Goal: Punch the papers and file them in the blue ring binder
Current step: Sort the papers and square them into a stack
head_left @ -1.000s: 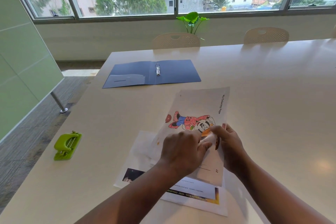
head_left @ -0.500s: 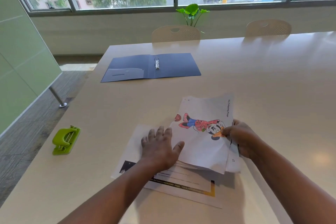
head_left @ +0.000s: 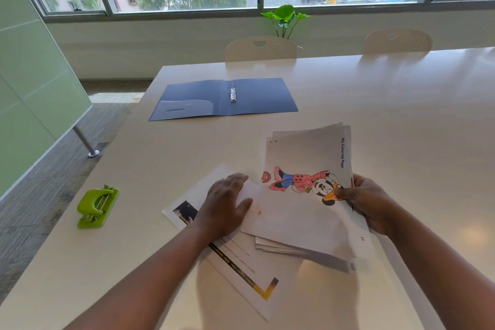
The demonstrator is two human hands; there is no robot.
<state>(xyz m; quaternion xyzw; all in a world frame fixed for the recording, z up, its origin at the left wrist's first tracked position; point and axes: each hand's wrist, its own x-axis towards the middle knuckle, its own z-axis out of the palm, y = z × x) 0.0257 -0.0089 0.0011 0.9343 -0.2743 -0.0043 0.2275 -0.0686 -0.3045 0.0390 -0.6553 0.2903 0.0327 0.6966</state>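
Observation:
A stack of papers (head_left: pixel 300 220) topped by a cartoon colouring page is lifted slightly off the table. My right hand (head_left: pixel 369 203) pinches its right edge. My left hand (head_left: pixel 227 203) lies flat with fingers spread on the stack's left edge and on a printed sheet (head_left: pixel 241 270) that rests on the table beneath. Two punched holes show at the colouring page's top left corner. The blue ring binder (head_left: pixel 225 98) lies open farther back, its metal rings (head_left: pixel 232 92) upright in the middle. A green hole punch (head_left: pixel 97 206) sits to the left near the table edge.
The long cream table (head_left: pixel 388 120) stretches right and back. Two pale chairs (head_left: pixel 261 48) stand at its far side, with a green plant (head_left: pixel 285 17) by the window. A green glass partition (head_left: pixel 32 83) and floor lie to the left.
My left hand has let go of the colouring page and flattened onto the papers to the left. The stack has shifted right and spread out in my right hand.

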